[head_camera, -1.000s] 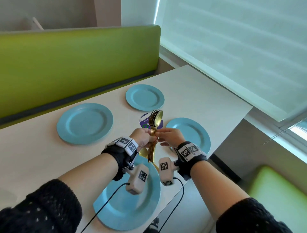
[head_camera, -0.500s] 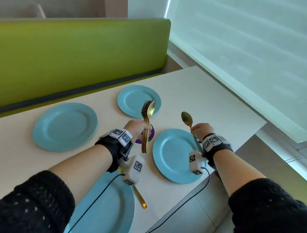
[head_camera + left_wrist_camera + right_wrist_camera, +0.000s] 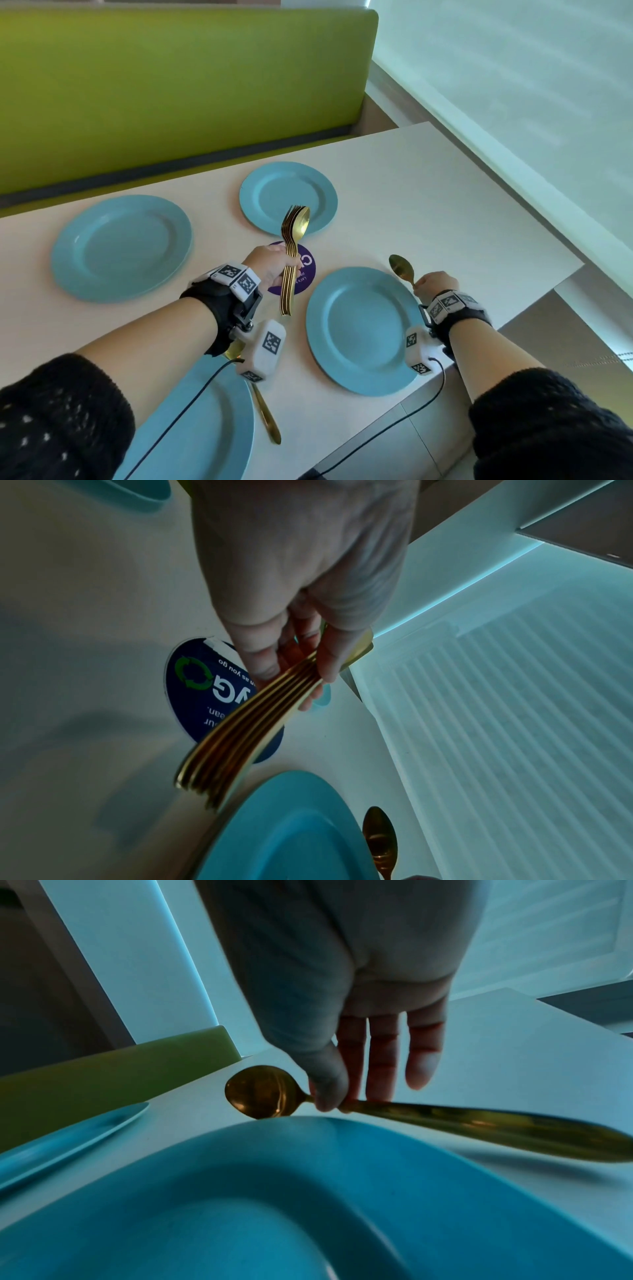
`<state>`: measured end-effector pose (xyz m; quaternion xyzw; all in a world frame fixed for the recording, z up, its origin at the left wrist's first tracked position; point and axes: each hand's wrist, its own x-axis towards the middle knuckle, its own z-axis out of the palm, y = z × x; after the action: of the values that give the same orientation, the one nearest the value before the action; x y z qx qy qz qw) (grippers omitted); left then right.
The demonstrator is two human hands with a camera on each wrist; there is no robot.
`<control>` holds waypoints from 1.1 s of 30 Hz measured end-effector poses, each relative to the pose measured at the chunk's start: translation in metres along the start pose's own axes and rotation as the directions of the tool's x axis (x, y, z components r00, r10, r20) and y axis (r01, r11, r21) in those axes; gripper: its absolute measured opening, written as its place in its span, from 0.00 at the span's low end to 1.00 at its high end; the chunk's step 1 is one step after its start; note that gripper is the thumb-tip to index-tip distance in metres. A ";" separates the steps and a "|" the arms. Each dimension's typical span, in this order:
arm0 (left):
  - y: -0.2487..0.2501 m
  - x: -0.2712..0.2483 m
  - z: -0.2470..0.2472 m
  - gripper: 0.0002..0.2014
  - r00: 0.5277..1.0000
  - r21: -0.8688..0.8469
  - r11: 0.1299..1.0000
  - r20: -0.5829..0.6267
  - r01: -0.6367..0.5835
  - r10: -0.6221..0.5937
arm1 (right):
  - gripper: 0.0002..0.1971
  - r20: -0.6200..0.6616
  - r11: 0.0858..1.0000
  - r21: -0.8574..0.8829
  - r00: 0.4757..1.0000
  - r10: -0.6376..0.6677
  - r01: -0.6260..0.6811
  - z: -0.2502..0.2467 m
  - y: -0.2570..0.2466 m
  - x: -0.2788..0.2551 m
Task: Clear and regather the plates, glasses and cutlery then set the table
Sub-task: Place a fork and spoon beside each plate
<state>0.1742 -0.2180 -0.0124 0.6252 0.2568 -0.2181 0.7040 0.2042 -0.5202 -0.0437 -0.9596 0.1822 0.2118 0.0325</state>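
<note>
Holding a single gold spoon (image 3: 401, 269) by its neck, the right hand (image 3: 434, 282) pinches it between thumb and fingertips, bowl pointing away from the person and handle running back toward the wrist. The spoon hangs just off the right rim of the near-right plate (image 3: 363, 329), over bare table (image 3: 462, 212), its long axis roughly parallel to that rim. Judged from this, the coming move is a short drop straight down to lay the spoon beside the plate; the right hand is clearly the nearer one, and the gap to the table's right edge looks narrow, so the handle could end up overhanging.

The left hand (image 3: 270, 267) grips a bundle of gold cutlery (image 3: 291, 260) at mid-handle, forks and a spoon fanned upright above a purple sticker (image 3: 301, 274), to the plate's left. Another spoon (image 3: 265, 414) already lies beside the nearest plate (image 3: 205, 428). Two more plates (image 3: 120, 248) sit farther off with no cutlery.
</note>
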 end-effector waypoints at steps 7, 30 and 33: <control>-0.003 0.002 0.006 0.07 1.000 0.002 1.000 -0.001 -0.013 0.013 | 0.12 -0.006 0.999 0.042 1.000 0.019 -0.019 0.010 0.001 0.012; -0.006 -0.005 -0.006 0.07 1.000 0.151 0.988 -0.011 -0.019 0.021 | 0.13 -0.150 0.957 0.282 0.988 -0.032 0.074 -0.018 -0.033 -0.034; -0.004 -0.013 -0.015 0.06 1.000 0.178 0.984 0.015 -0.020 0.017 | 0.12 -0.228 0.904 0.358 0.960 -0.159 0.235 -0.025 -0.069 -0.055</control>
<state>0.1598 -0.2039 -0.0087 0.6867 0.2258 -0.2378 0.6487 0.1925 -0.4411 0.0011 -0.9644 0.1238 0.0736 0.2219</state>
